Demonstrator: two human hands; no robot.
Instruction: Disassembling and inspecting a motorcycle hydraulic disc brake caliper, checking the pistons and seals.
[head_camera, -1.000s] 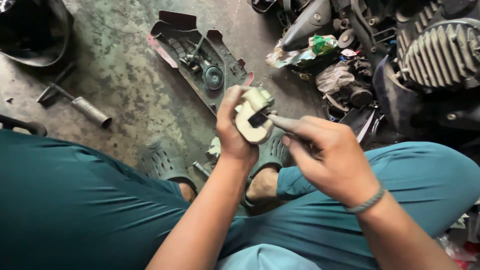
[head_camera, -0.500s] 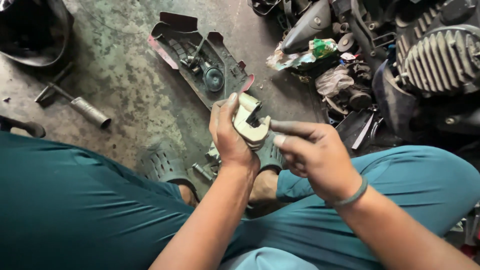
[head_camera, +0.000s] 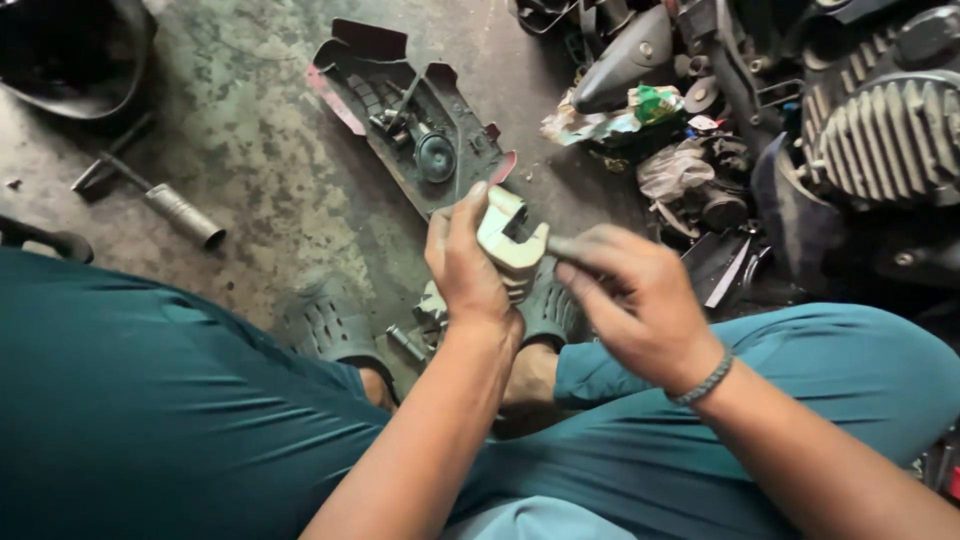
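Observation:
My left hand (head_camera: 463, 262) grips a small pale metal part (head_camera: 512, 238) with a notch in its top, held upright above my feet. My right hand (head_camera: 632, 297) is closed beside it, its fingertips at the part's right edge, pinching what looks like a thin tool whose tip is mostly hidden by the fingers. A braided bracelet (head_camera: 705, 380) sits on my right wrist. Both knees in teal trousers frame the hands.
On the stained concrete floor lie a dark plastic cover with small parts in it (head_camera: 410, 120), a socket tool (head_camera: 182, 212) and a dark round tub (head_camera: 70, 50). A finned engine (head_camera: 885, 135), rags and greasy parts crowd the right. Dark clogs (head_camera: 330, 325) cover my feet.
Both hands have shifted slightly left and lower in view. The right hand's fingers have drawn in closer to the pale part, hiding the thin tool that showed earlier.

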